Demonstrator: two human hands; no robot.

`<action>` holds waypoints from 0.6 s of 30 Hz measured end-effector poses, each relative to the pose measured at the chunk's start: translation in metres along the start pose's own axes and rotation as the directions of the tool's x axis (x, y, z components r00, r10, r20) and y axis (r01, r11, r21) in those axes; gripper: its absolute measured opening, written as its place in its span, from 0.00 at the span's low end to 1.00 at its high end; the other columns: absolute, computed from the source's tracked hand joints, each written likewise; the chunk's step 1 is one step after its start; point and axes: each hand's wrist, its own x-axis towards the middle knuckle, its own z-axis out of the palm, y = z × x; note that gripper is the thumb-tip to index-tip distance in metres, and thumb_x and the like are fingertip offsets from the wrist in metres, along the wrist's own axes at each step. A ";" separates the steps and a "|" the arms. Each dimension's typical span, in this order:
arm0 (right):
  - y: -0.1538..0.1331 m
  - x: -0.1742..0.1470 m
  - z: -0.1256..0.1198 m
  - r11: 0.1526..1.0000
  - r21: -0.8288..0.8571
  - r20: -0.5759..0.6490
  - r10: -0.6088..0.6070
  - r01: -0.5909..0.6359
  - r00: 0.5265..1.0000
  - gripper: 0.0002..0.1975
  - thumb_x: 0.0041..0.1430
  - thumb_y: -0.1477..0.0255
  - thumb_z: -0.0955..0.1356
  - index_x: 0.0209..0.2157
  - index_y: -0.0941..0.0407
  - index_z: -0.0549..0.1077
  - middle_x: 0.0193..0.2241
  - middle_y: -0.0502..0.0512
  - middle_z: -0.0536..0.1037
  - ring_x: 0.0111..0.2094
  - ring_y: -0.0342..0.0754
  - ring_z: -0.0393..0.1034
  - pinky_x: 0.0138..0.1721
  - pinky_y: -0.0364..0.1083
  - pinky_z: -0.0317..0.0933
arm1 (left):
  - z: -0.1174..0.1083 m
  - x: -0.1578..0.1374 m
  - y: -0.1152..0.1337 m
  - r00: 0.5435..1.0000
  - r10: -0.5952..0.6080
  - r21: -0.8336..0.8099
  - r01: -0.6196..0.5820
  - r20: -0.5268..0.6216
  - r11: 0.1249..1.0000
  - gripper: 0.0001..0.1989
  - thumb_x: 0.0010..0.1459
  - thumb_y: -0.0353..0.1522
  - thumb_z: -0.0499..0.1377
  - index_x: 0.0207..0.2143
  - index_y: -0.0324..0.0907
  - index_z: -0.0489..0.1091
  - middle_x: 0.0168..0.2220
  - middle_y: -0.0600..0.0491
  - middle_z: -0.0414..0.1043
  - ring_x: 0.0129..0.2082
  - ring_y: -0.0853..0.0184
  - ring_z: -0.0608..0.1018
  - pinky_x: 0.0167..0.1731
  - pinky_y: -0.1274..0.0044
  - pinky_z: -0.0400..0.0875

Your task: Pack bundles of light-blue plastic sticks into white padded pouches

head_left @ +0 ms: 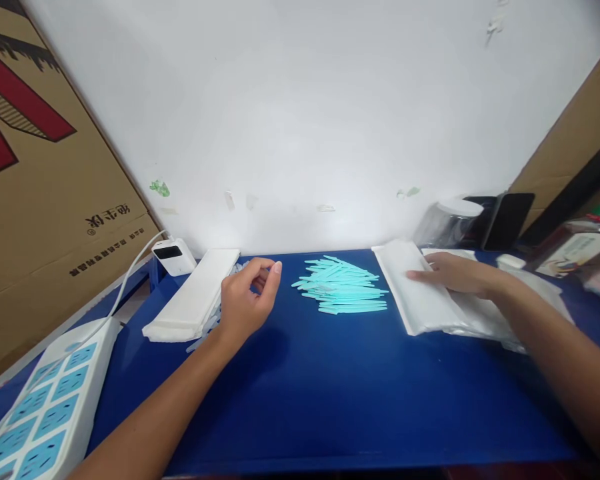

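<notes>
My left hand (pixel 249 297) is held above the blue table, its fingers curled in toward the thumb, and nothing shows between them. Beside it on the left lies a stack of flat white packets (pixel 193 297), with translucent pale strips (pixel 213 325) partly hidden under its right edge. Between my hands is a loose pile of turquoise plastic sticks, slim and flat like small razors (pixel 343 287). My right hand (pixel 455 273) grips the edge of a white plastic bag (pixel 410 293), thumb on top; its other fingers are partly hidden. More translucent bags (pixel 500 320) lie under that hand.
A white power strip (pixel 93 393) and a small white device with a dark screen (pixel 174 257) are at the left, joined by a cable. Behind my right hand stand a lidded clear jar (pixel 453 220), a dark phone (pixel 510 220) and a bottle (pixel 580 243). Cardboard (pixel 70 167) borders the left.
</notes>
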 end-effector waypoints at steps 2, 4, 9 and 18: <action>0.003 0.009 0.009 0.999 -0.009 0.007 -0.036 0.036 0.999 0.24 0.64 0.51 0.71 0.41 0.60 0.80 0.45 0.73 0.84 0.40 0.63 0.81 0.41 0.53 0.71 | 0.000 0.001 -0.003 1.000 -0.009 0.009 0.008 0.014 1.000 0.08 0.69 0.36 0.62 0.36 0.42 0.75 0.22 0.58 0.74 0.20 0.71 0.75 0.26 0.80 0.71; 0.006 0.017 0.020 0.998 -0.045 -0.043 -0.053 0.051 0.998 0.25 0.69 0.51 0.66 0.43 0.61 0.78 0.48 0.78 0.83 0.42 0.65 0.80 0.42 0.55 0.70 | 0.001 0.001 -0.004 0.999 -0.001 0.016 0.000 0.046 1.000 0.08 0.69 0.36 0.61 0.36 0.42 0.75 0.22 0.58 0.73 0.20 0.72 0.74 0.26 0.80 0.70; 0.011 0.023 0.046 0.983 -0.178 -0.211 -0.075 0.038 0.974 0.30 0.73 0.54 0.59 0.53 0.68 0.74 0.50 0.88 0.78 0.50 0.76 0.77 0.46 0.65 0.69 | 0.004 -0.003 -0.005 0.992 0.045 0.066 -0.053 0.121 0.996 0.10 0.69 0.36 0.60 0.34 0.43 0.74 0.21 0.59 0.71 0.20 0.72 0.72 0.27 0.79 0.69; 0.001 -0.002 0.067 0.899 -0.317 -0.130 -0.356 0.301 0.925 0.43 0.74 0.46 0.50 0.74 0.64 0.57 0.74 0.72 0.59 0.75 0.68 0.51 0.71 0.66 0.54 | 0.007 -0.010 -0.005 0.967 0.176 0.098 -0.196 0.183 0.976 0.09 0.69 0.34 0.60 0.35 0.43 0.75 0.21 0.59 0.72 0.20 0.71 0.72 0.26 0.78 0.68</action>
